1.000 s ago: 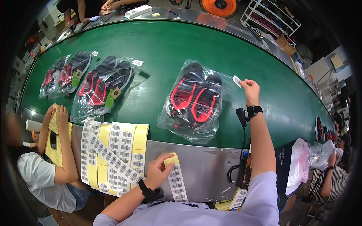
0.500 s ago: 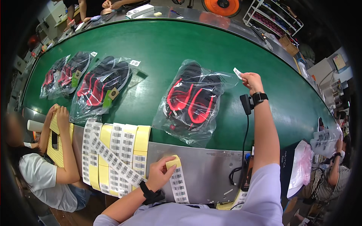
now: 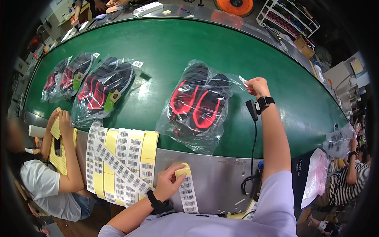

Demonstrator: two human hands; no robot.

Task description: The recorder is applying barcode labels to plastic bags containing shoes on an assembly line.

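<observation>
The right grip (image 3: pixel 257 87) pinches a small white barcode label (image 3: pixel 242 81) between thumb and fingers, at the upper right corner of a clear plastic bag (image 3: pixel 197 144) containing a pair of black-and-red shoes (image 3: pixel 215 110); whether the label touches the film cannot be told from this angle. The bagged pair lies on the green-topped bench (image 3: pixel 169 43), ahead of the wearer and between the two arms. The left grip (image 3: pixel 167 183) clasps the top end of a strip of barcode labels (image 3: pixel 188 196), its yellow backing showing at the fingertips, over the bench's metal edge (image 3: pixel 221 179). A black band (image 3: pixel 265 104) circles each wrist. To the left, more label strips (image 3: pixel 123 166), white and yellow, hang side by side over the metal edge, one slanting across the others. Beyond them lie further bagged shoes (image 3: pixel 118 77) in the same colors, with green tags (image 3: pixel 111 101). At far left, a co-worker (image 3: pixel 45 187) in a white shirt has both hands at a yellow board (image 3: pixel 59 164); at far right, another person (image 3: pixel 357 175) wears stripes.
</observation>
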